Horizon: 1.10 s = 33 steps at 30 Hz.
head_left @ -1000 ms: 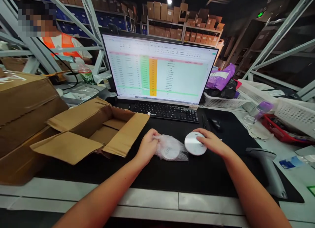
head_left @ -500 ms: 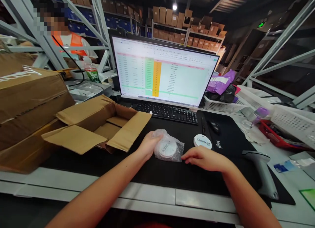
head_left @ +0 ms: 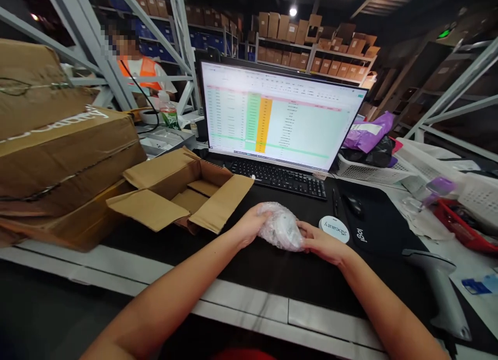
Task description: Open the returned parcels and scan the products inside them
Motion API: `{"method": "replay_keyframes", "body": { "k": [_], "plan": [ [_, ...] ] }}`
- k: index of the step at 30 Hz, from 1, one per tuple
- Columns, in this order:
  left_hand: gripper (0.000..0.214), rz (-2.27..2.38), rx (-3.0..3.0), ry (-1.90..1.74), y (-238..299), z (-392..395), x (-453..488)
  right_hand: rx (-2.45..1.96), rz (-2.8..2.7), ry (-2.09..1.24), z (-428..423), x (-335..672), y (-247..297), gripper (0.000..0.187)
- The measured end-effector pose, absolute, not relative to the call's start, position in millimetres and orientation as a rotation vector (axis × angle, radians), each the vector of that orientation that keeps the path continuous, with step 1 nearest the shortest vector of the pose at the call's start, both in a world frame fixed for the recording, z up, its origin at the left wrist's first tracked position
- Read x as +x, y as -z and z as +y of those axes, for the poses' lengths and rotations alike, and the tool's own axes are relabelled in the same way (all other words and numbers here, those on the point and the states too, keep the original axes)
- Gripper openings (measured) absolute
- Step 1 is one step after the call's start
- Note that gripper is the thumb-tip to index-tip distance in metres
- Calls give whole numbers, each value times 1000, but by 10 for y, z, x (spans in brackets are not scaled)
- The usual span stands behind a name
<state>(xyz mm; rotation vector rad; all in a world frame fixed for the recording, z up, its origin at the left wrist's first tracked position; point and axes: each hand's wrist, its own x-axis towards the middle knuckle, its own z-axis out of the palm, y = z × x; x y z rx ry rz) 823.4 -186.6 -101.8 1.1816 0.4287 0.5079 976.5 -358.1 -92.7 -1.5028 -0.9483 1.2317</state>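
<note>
Between my two hands, low over the black desk mat, is a bubble-wrapped package. In the earlier view a round white item with lettering shows through its wrap; now the folded plastic hides it. My left hand grips the package's left end, fingers closed. At the other end, my right hand pinches the wrap between thumb and fingers. A round white item with lettering lies on the mat just beyond my right hand. To the left stands an open cardboard box, its flaps spread outward.
A monitor stands behind a black keyboard. On the right are a mouse, a barcode scanner and a red basket. Large cartons fill the left side. A person in an orange vest is beyond the frame.
My right hand has moved from beside the package onto its right end. The wrap is now folded over, covering the lettered item. The camera view has shifted left.
</note>
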Motion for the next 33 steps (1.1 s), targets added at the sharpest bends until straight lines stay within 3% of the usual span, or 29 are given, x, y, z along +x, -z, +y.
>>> {"method": "replay_keyframes", "body": {
  "k": [3, 8, 12, 16, 20, 23, 25, 28, 30, 33],
  "plan": [
    [24, 474, 1439, -498, 1027, -1839, 8207, -1628, -919, -1169, -3632, 9846, 802, 56],
    [53, 633, 2346, -613, 1074, -1874, 8073, -2027, -882, -534, -3922, 10213, 418, 51],
    [53, 623, 2679, -888, 965, -2070, 7995, -1780, -782, -301, -3990, 10221, 323, 52],
    [29, 171, 2396, -1125, 894, -2224, 7969, -1714, -933, -285, -3833, 9843, 436, 52],
    [61, 221, 1563, -801, 1027, -2275, 8038, -1663, -1008, -336, -3671, 9537, 573, 50],
    [85, 311, 1201, -521, 1128, -2263, 8128, -1594, -928, -588, -3563, 9476, 723, 60],
    [87, 337, 1126, -399, 1151, -2251, 8179, -1647, -945, -711, -3511, 9475, 829, 63],
    [76, 419, 1021, -294, 1151, -2260, 8223, -1823, -1092, -407, -3503, 9443, 919, 56],
    [68, 432, 965, -277, 1163, -2288, 8231, -1937, -1236, -189, -3536, 9369, 920, 67],
    [66, 398, 1003, -309, 1220, -2336, 8217, -2126, -1418, -278, -3584, 9220, 909, 115]
  ]
}}
